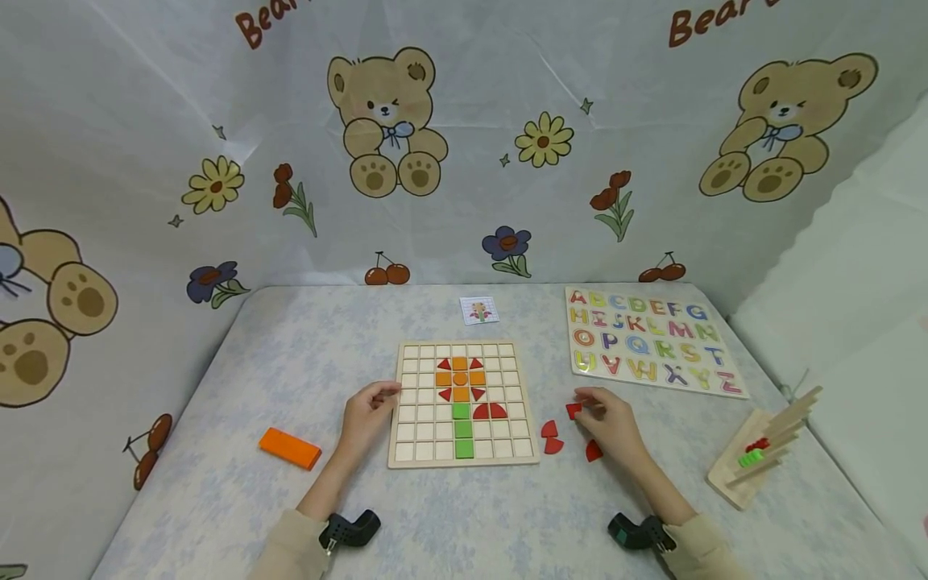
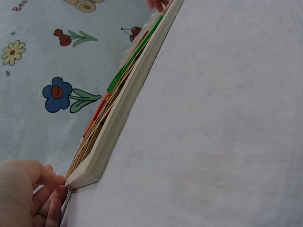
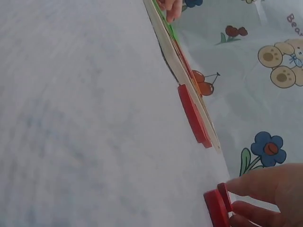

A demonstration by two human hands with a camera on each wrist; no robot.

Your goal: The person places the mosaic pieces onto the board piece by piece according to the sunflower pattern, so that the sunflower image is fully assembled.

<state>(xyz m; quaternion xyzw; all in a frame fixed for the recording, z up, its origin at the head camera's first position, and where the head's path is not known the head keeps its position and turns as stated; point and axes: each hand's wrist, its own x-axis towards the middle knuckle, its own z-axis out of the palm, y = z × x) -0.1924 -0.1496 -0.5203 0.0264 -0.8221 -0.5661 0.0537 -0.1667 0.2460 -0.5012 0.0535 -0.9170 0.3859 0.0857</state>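
Observation:
A wooden grid board lies on the table with orange squares, red triangles, green squares and two red quarter-round pieces set in its cells. My left hand grips the board's left edge between thumb and fingers; the left wrist view shows those fingertips at the board's corner. Right of the board, my right hand pinches a small red piece, its exact shape partly hidden. Beneath that hand lies another red piece. Two red quarter-round pieces lie beside the board's right edge.
A small picture card lies behind the board. At the back right is an alphabet board. A wooden peg stand with red and green beads stands at the far right. An orange block lies left of my left forearm.

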